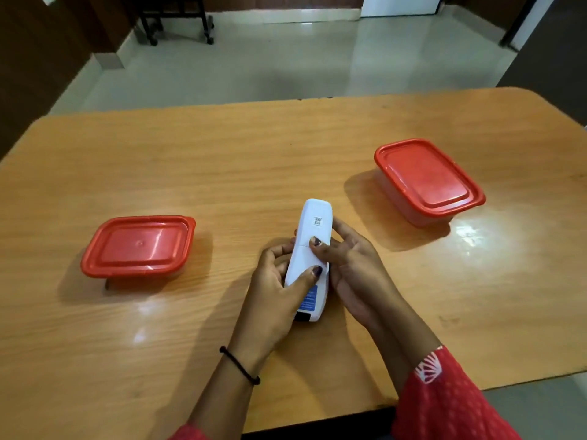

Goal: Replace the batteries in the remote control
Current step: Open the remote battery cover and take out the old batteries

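Observation:
A white remote control [313,223] lies back side up at the middle of the wooden table [222,160], with a small square code label near its far end and a blue label near its near end. My left hand [276,290] wraps its left side, thumb pressed on the back cover. My right hand [349,265] holds its right side, thumb on the seam of the back cover. The cover looks closed. No batteries are in sight.
Two clear plastic boxes with red lids stand on the table: one at the left [138,246], one at the right [427,177]. Both lids are on. Beyond the table's far edge is a tiled floor with a dark wheeled stand [178,17].

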The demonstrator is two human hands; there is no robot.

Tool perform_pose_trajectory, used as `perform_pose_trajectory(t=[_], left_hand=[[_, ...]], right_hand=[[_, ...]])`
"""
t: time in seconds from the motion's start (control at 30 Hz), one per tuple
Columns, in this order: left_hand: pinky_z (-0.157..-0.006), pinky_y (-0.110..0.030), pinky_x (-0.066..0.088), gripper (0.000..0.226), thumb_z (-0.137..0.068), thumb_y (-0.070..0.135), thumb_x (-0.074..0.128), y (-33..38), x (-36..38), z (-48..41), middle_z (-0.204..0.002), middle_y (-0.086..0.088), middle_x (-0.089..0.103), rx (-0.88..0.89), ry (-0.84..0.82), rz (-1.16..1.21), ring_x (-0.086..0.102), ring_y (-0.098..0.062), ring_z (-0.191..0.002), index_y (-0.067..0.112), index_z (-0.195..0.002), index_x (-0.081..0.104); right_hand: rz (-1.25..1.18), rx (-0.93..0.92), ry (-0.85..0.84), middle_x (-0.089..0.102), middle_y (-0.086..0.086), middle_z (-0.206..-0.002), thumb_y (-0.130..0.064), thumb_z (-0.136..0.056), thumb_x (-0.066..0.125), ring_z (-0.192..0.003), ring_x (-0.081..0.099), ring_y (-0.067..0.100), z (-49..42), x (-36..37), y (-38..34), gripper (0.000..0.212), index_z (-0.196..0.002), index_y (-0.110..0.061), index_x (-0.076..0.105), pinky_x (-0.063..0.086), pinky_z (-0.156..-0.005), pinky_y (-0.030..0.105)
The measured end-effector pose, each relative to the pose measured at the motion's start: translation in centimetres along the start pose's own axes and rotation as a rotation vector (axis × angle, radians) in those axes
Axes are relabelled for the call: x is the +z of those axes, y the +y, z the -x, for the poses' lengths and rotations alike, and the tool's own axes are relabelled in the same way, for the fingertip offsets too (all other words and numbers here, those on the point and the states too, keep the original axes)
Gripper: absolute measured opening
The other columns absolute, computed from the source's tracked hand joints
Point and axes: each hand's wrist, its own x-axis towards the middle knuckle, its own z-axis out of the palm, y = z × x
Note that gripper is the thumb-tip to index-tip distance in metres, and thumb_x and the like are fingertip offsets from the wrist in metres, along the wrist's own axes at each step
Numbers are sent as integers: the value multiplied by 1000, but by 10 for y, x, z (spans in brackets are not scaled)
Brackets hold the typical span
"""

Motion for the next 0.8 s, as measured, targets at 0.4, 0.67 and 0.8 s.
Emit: perform_pose_trajectory(t=[0.4,0.67,0.8], left_hand=[[-76,-32,57,35,-83,16,67,-10,15,21,-102,4,69,95,144,-113,69,-5,-92,30,-103,42],[-66,-19,54,40,-85,17,66,-2,10,27,-107,13,64,104,163,-170,65,5,-90,26,-116,43],[-66,-11,50,55,-80,13,71,0,14,34,-105,18,62,131,109,-297,62,9,-88,27,-124,41]], right_hand=[[50,43,49,68,26,-105,-14,-88,63,-89,67,31,3,8,7,39,-125,-5,53,56,-82,43],[764,-317,204,53,-12,-126,-29,-84,67,-95,60,0,3,5,-1,66,-142,-26,36,48,-71,19],[946,-426,257,46,-17,-119,-42,-78,70,-86,56,2,8,13,2,72,-141,-30,38,40,-65,10]])
